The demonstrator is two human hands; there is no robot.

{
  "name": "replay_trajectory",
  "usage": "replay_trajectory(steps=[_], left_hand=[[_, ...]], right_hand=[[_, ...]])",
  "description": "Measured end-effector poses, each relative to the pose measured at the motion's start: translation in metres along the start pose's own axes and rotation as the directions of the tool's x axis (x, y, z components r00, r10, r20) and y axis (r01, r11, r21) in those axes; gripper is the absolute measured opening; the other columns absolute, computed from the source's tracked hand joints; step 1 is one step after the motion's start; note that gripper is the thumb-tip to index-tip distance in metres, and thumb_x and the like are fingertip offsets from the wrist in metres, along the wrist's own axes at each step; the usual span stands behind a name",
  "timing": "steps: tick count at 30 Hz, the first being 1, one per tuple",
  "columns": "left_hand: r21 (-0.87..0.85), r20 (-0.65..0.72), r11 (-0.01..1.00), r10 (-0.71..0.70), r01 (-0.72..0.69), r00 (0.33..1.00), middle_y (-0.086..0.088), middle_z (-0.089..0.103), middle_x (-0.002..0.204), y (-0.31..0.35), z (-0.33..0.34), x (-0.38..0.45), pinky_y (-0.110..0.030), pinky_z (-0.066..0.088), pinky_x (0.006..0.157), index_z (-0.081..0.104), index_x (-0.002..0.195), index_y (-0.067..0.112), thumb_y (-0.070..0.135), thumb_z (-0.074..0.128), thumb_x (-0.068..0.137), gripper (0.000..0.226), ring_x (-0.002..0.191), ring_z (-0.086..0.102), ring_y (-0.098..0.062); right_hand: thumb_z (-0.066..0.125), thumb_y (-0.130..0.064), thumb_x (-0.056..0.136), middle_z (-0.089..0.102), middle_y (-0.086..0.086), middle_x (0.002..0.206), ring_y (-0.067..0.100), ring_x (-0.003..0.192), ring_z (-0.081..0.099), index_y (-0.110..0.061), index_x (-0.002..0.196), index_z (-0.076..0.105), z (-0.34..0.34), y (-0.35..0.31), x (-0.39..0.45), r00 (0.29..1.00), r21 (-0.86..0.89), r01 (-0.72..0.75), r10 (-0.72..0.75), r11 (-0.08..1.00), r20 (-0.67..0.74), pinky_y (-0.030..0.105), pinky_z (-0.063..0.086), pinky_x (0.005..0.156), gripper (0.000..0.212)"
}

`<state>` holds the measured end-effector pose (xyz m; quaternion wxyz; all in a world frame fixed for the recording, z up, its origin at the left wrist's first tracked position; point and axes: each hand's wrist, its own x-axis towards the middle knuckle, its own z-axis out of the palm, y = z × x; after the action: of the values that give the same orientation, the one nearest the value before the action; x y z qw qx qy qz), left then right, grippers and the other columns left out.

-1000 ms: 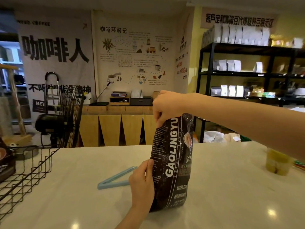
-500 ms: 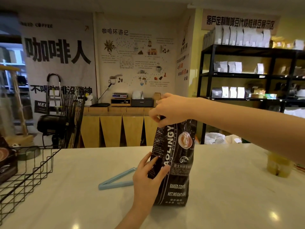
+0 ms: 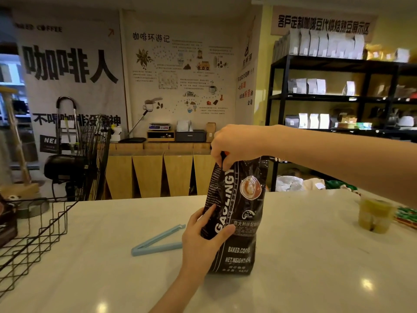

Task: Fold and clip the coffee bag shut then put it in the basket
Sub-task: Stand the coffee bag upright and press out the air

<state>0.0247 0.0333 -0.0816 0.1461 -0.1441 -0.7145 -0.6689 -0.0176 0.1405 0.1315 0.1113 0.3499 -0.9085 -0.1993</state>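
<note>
A black coffee bag [image 3: 242, 213] with white lettering stands upright on the white counter [image 3: 304, 267]. My right hand [image 3: 234, 144] pinches the bag's top from above, and the top edge is hidden under it. My left hand [image 3: 203, 240] grips the bag's lower left side, thumb across the front. A light blue bag clip [image 3: 158, 241] lies open in a V on the counter just left of my left hand. The black wire basket [image 3: 33, 236] stands at the counter's left edge.
A yellowish plastic cup [image 3: 373, 216] sits on the counter at the right, with green packaging [image 3: 406, 216] beside it. A black floor fan [image 3: 85, 159] stands behind the basket. Dark items [image 3: 6, 220] lie at the basket's far left. Shelves of bags [image 3: 338, 96] fill the back right.
The bag has turned so its front label faces me. My left hand shifted from the bag's edge to a grip with the thumb across its front. My right hand stays on the top.
</note>
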Motion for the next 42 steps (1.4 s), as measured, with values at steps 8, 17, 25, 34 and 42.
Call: replay_trajectory(steps=[8, 17, 25, 34, 42], left_hand=[[-0.109, 0.045, 0.994, -0.019, 0.024, 0.999, 0.013, 0.062, 0.108, 0.000, 0.001, 0.003, -0.032, 0.054, 0.083, 0.055, 0.098, 0.046, 0.037, 0.077, 0.056, 0.048, 0.098, 0.060, -0.005], [-0.046, 0.017, 0.999, 0.009, -0.008, 1.000, 0.013, 0.065, 0.097, 0.006, 0.001, 0.001, -0.027, 0.055, 0.076, 0.054, 0.090, 0.041, 0.027, 0.076, 0.066, 0.035, 0.091, 0.063, -0.008], [-0.173, 0.133, 0.984, -0.025, 0.048, 0.991, 0.000, 0.068, 0.097, 0.026, -0.001, 0.014, -0.027, 0.054, 0.065, 0.052, 0.094, 0.023, 0.044, 0.060, 0.065, 0.037, 0.085, 0.067, -0.015], [-0.278, 0.108, 0.959, -0.026, 0.055, 0.994, -0.005, 0.066, 0.092, 0.037, 0.002, 0.026, -0.019, 0.053, 0.055, 0.054, 0.091, 0.019, 0.022, 0.054, 0.085, 0.006, 0.076, 0.067, -0.013], [-0.238, 0.120, 0.971, 0.031, -0.001, 0.992, -0.002, 0.070, 0.096, 0.043, 0.004, 0.025, -0.036, 0.055, 0.078, 0.055, 0.095, 0.025, 0.031, 0.055, 0.083, 0.013, 0.089, 0.067, -0.019]], right_hand=[[0.066, -0.034, 0.078, 0.057, -0.003, 0.107, 0.018, 0.110, 0.045, -0.025, 0.076, 0.066, 0.002, 0.014, -0.018, 0.991, 0.158, -0.056, 0.074, 0.986, -0.112, 0.043, 0.025, 0.106, 0.009], [0.062, -0.038, 0.080, 0.055, -0.008, 0.092, 0.015, 0.103, 0.049, -0.029, 0.070, 0.058, 0.008, 0.024, -0.029, 0.978, 0.190, -0.171, 0.190, 0.967, -0.088, 0.042, 0.011, 0.108, 0.014], [0.057, -0.047, 0.081, 0.061, -0.002, 0.091, 0.018, 0.098, 0.050, -0.020, 0.076, 0.061, 0.020, 0.016, -0.024, 0.965, 0.178, -0.099, 0.138, 0.979, -0.224, 0.043, 0.016, 0.105, 0.028], [0.052, -0.035, 0.085, 0.065, 0.000, 0.075, 0.014, 0.084, 0.051, -0.016, 0.070, 0.061, 0.027, 0.000, -0.013, 0.938, 0.022, -0.027, 0.033, 0.999, -0.344, 0.044, 0.007, 0.110, 0.026], [0.041, -0.048, 0.090, 0.049, 0.002, 0.061, 0.021, 0.061, 0.045, -0.011, 0.064, 0.059, 0.033, -0.018, 0.003, 0.939, -0.243, 0.030, -0.111, 0.970, -0.324, 0.034, 0.026, 0.087, 0.049]])
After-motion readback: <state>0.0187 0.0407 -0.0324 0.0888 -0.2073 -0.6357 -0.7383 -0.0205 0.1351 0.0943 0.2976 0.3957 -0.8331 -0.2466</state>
